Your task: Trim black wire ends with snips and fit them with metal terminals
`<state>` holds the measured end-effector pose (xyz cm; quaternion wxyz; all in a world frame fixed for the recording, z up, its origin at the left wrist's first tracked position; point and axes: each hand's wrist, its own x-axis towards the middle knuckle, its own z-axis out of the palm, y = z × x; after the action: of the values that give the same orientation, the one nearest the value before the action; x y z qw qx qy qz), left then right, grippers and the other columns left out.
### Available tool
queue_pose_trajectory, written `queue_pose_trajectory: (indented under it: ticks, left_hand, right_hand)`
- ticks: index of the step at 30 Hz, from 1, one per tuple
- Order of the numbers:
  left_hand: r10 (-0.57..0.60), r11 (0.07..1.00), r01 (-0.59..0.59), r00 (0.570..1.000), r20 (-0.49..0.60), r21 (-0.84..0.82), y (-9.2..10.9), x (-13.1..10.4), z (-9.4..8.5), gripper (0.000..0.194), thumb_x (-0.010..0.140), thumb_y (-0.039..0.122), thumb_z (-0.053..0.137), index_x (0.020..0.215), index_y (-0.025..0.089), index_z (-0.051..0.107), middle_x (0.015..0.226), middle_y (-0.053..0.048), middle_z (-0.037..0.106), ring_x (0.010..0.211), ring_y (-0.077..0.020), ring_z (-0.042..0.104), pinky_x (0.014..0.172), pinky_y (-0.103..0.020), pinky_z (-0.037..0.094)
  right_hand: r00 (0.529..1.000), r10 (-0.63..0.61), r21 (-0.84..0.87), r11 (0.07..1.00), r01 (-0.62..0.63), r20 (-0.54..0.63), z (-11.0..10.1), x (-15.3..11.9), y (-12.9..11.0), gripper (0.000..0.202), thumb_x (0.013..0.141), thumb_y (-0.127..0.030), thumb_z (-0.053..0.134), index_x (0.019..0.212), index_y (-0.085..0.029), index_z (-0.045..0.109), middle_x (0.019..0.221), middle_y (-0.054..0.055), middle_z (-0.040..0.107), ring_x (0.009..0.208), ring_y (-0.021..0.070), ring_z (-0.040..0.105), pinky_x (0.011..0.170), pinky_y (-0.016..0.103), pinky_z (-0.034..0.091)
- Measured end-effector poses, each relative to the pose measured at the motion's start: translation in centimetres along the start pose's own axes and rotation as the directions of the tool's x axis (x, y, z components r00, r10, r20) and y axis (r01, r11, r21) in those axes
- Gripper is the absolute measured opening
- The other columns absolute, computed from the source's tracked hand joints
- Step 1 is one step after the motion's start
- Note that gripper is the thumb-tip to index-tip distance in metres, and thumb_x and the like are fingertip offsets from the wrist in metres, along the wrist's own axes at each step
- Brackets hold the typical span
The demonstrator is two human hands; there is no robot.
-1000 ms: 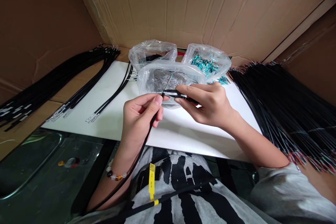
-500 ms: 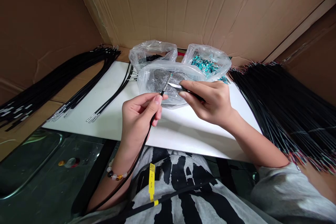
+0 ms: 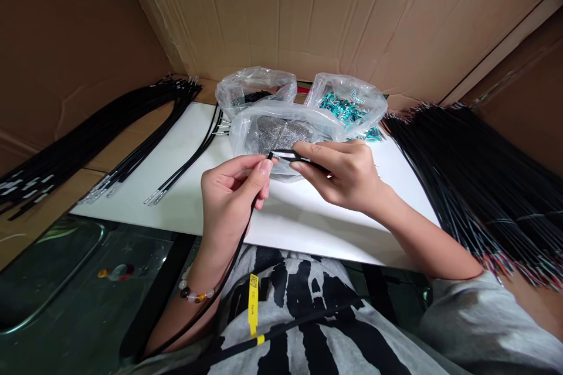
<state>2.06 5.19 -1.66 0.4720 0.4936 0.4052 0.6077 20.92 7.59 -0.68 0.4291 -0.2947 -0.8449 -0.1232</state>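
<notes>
Between thumb and fingers, my left hand (image 3: pixel 237 187) pinches a black cable (image 3: pixel 243 234) near its upper end, and the cable runs down along my forearm. My right hand (image 3: pixel 341 173) is closed on black tweezers (image 3: pixel 308 160), whose tips point left and meet the cable end just above my left thumb. A thin silvery piece rises from the cable end in front of the bag. Behind both hands lies an open clear bag (image 3: pixel 240 132) of small grey metal parts (image 3: pixel 288 132). Whether the tweezers grip anything is too small to tell.
Behind stand a bag of teal parts (image 3: pixel 345 108) and another clear bag (image 3: pixel 257 85). Black cables (image 3: pixel 132 111) lie at the left, some on the white board (image 3: pixel 308 228). A large cable bundle (image 3: pixel 488 170) fills the right. Cardboard walls (image 3: pixel 281 12) surround the board.
My right hand and the tweezers have moved slightly left and down, bringing the tips from the silvery piece to the cable end. My left hand has barely shifted.
</notes>
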Motion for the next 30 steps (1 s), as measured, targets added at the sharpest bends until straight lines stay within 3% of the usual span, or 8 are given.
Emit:
queue_pose_trajectory:
  ticks: [6, 13, 17, 22, 26, 30]
  left_hand:
    - [-0.014, 0.999, 0.014, 1.0, -0.015, 0.034, -0.11, 0.11, -0.12, 0.01, 0.085, 0.026, 0.074, 0.085, 0.018, 0.078, 0.056, 0.002, 0.058, 0.048, -0.0078, 0.045, 0.042, -0.02, 0.035]
    - [-0.008, 0.998, 0.01, 0.999, -0.034, 0.058, -0.42, 0.28, -0.18, 0.01, 0.079, 0.026, 0.078, 0.085, 0.018, 0.078, 0.053, 0.003, 0.059, 0.045, -0.0082, 0.047, 0.039, -0.02, 0.035]
    - [0.025, 0.994, -0.016, 0.997, -0.077, 0.111, -0.13, 0.17, 0.11, 0.007, 0.079, 0.022, 0.077, 0.084, 0.017, 0.078, 0.051, 0.004, 0.058, 0.041, -0.0072, 0.045, 0.037, -0.021, 0.033]
    - [0.099, 0.984, -0.081, 0.989, -0.108, 0.159, 0.09, 0.0, 0.27, 0.007, 0.079, 0.022, 0.078, 0.083, 0.017, 0.079, 0.053, 0.004, 0.062, 0.042, -0.0075, 0.048, 0.04, -0.021, 0.037]
    - [0.151, 0.963, -0.115, 0.98, -0.133, 0.244, 0.12, -0.21, 0.28, 0.008, 0.081, 0.022, 0.078, 0.085, 0.016, 0.08, 0.054, 0.004, 0.062, 0.044, -0.0081, 0.052, 0.042, -0.02, 0.041]
    - [0.312, 0.891, -0.236, 0.939, -0.143, 0.389, -0.28, -0.34, 0.34, 0.007, 0.082, 0.021, 0.078, 0.086, 0.017, 0.081, 0.057, 0.003, 0.066, 0.049, -0.0083, 0.056, 0.046, -0.019, 0.045]
  right_hand:
    - [0.998, 0.005, 0.0, 1.0, -0.005, -0.069, -0.31, 0.2, 0.12, 0.019, 0.104, -0.028, 0.058, 0.1, -0.016, 0.071, 0.066, -0.001, 0.067, 0.051, 0.0089, 0.055, 0.049, 0.023, 0.038]
    - [0.999, 0.033, 0.073, 0.997, -0.035, 0.028, -0.27, 0.29, 0.01, 0.02, 0.102, -0.03, 0.06, 0.104, -0.014, 0.07, 0.067, -0.001, 0.066, 0.048, 0.0079, 0.05, 0.05, 0.023, 0.037]
    - [0.999, 0.027, 0.048, 0.998, -0.029, 0.025, 0.15, 0.15, 0.04, 0.02, 0.103, -0.028, 0.059, 0.099, -0.013, 0.071, 0.068, 0.0, 0.067, 0.048, 0.0076, 0.047, 0.049, 0.023, 0.035]
    - [0.998, 0.038, 0.064, 0.997, -0.035, -0.043, -0.1, 0.26, 0.34, 0.021, 0.103, -0.027, 0.058, 0.096, -0.014, 0.072, 0.061, -0.002, 0.062, 0.047, 0.0076, 0.047, 0.049, 0.022, 0.036]
    - [0.998, 0.067, 0.103, 0.993, -0.066, -0.009, -0.36, 0.36, 0.2, 0.018, 0.1, -0.028, 0.062, 0.103, -0.013, 0.071, 0.065, -0.001, 0.066, 0.047, 0.0071, 0.047, 0.049, 0.021, 0.038]
    - [0.998, 0.056, 0.082, 0.995, -0.059, 0.033, -0.07, 0.26, -0.03, 0.02, 0.101, -0.029, 0.061, 0.105, -0.012, 0.071, 0.068, 0.001, 0.069, 0.047, 0.0077, 0.048, 0.05, 0.022, 0.038]
